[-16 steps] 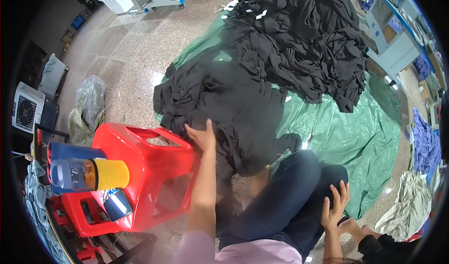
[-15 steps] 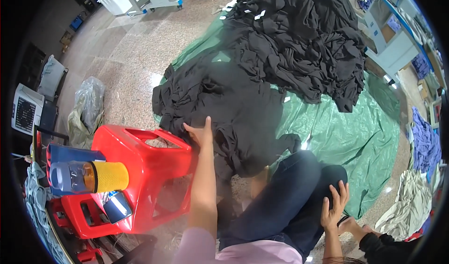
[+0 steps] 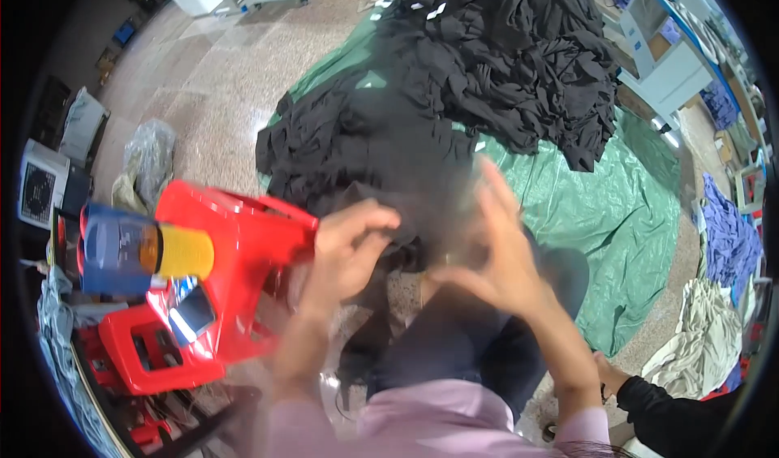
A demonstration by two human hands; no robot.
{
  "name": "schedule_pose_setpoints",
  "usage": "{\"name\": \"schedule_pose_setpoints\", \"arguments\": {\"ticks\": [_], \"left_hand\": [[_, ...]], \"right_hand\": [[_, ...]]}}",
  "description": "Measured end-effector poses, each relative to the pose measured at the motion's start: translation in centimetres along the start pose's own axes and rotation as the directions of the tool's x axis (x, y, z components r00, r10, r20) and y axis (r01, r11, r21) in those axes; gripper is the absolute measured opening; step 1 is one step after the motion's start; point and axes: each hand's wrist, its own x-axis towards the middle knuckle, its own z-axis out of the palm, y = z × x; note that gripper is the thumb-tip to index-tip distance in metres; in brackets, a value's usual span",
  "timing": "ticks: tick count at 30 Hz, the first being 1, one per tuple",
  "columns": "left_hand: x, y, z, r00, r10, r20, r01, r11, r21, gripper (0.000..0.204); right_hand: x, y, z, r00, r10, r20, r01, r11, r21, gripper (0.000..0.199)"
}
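My left hand (image 3: 353,243) is raised at the near edge of the dark garments (image 3: 324,137), its fingers curled in. Dark cloth lies right behind those fingers, and I cannot make out whether they hold a piece of it. To its right, above my knees, my right hand (image 3: 499,251) has thumb and fingers spread apart. Motion blurs it, and nothing shows in its grasp. The nearer garments lie crumpled in front of my legs, smeared in the middle. Behind them rises a larger heap of dark garments (image 3: 519,68).
A green sheet (image 3: 600,231) lies under the heap. At my left, red plastic stools (image 3: 264,255) carry a bottle with a yellow sleeve (image 3: 187,251) and a phone (image 3: 192,312). Someone's black sleeve (image 3: 673,409) reaches in at lower right, near pale cloth (image 3: 698,336).
My right hand has left my knee and come up in front of me. My left hand has lifted back from the garments, and its fingers have curled. The view has shifted slightly.
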Motion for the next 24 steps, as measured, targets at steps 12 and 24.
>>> {"name": "schedule_pose_setpoints", "arguments": {"ticks": [12, 24], "left_hand": [[3.8, 12.4, -3.2, 0.882, 0.384, -0.274, -0.450, 0.858, -0.247, 0.144], [-10.9, 5.8, 5.5, 0.568, -0.265, 0.779, 0.080, 0.960, 0.269, 0.068]], "right_hand": [[9.1, -15.5, -5.5, 0.971, -0.083, -0.225, 0.206, 0.769, 0.605, 0.031], [-28.0, -1.8, -14.9, 0.178, 0.726, -0.664, -0.816, 0.486, 0.313, 0.036]]}}
